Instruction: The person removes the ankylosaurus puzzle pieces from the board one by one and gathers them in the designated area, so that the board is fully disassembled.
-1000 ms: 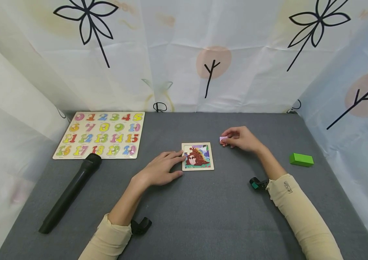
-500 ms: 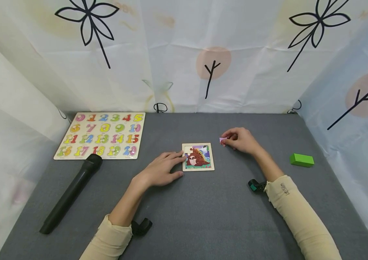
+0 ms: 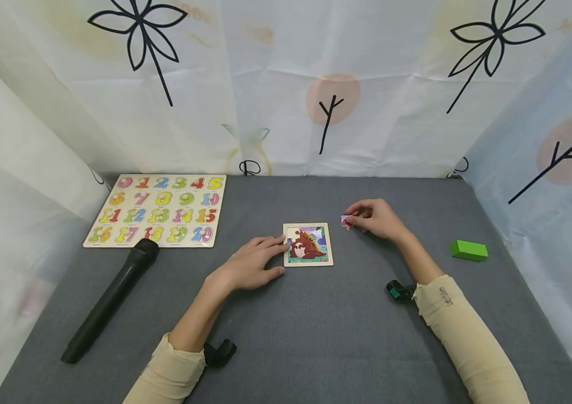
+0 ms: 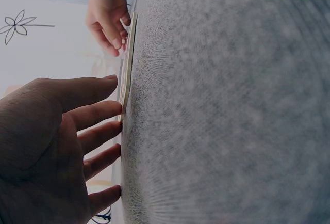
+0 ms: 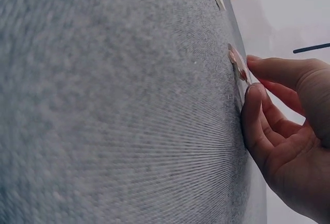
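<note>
A small square jigsaw puzzle (image 3: 311, 247) with a dinosaur picture and a pale wooden frame lies mid-table. At its left edge rests my left hand (image 3: 251, 262), fingers spread and fairly straight, the fingertips touching the frame. To the right of the frame, my right hand (image 3: 375, 217) pinches a small pink and brown puzzle piece (image 3: 344, 221) between thumb and fingers. Seen from the right wrist, the puzzle piece (image 5: 237, 64) sits tilted, close to the cloth, at the fingertips. A pale gap shows at the picture's upper left.
A number board (image 3: 156, 210) lies at the back left, with a black microphone (image 3: 111, 300) reaching its front edge. On the right stands a green block (image 3: 469, 250). Printed white curtains (image 3: 275, 84) hang behind and beside the grey table (image 3: 311, 336).
My right hand has shifted very slightly and turned the puzzle piece a little in its fingertips. The left hand stays at the frame's edge.
</note>
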Demonstrator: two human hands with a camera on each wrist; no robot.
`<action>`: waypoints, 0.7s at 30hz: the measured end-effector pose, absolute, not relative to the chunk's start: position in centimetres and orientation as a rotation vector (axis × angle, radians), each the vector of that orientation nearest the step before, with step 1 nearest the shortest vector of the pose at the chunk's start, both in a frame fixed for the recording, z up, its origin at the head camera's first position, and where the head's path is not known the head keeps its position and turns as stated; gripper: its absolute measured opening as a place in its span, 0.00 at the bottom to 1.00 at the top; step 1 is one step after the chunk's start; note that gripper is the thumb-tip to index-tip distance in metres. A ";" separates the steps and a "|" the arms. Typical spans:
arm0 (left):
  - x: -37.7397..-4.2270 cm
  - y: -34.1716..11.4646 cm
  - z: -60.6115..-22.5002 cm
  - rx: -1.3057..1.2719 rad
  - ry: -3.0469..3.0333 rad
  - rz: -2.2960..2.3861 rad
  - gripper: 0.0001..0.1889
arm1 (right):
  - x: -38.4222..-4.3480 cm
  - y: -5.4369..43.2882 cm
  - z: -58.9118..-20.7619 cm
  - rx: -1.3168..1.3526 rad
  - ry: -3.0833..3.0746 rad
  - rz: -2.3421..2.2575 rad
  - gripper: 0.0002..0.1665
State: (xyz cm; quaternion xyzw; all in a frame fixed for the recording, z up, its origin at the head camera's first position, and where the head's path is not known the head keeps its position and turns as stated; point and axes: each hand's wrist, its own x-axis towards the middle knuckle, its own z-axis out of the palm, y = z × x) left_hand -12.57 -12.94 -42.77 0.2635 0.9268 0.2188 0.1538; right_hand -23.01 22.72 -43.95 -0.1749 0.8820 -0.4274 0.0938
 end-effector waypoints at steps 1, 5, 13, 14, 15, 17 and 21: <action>-12.6 -12.9 -42.8 0.761 2.660 0.626 0.31 | -23.0 22.7 -43.9 -0.517 2.614 -1.272 0.16; -12.6 -12.9 -42.8 0.763 2.659 0.623 0.31 | -22.9 22.6 -43.9 -0.508 2.613 -1.286 0.17; -12.5 -12.9 -42.6 0.754 2.651 0.622 0.32 | -22.7 21.8 -43.8 -0.524 2.570 -1.371 0.15; -12.5 -12.9 -42.6 0.753 2.650 0.623 0.32 | -22.7 21.7 -43.8 -0.529 2.557 -1.386 0.15; -12.5 -12.9 -42.6 0.751 2.649 0.624 0.32 | -22.6 21.5 -43.8 -0.538 2.543 -1.399 0.15; -12.5 -12.9 -42.6 0.751 2.650 0.627 0.32 | -22.6 21.1 -43.8 -0.553 2.519 -1.419 0.15; -12.5 -12.9 -42.7 0.752 2.654 0.631 0.32 | -22.3 20.3 -43.7 -0.578 2.480 -1.439 0.15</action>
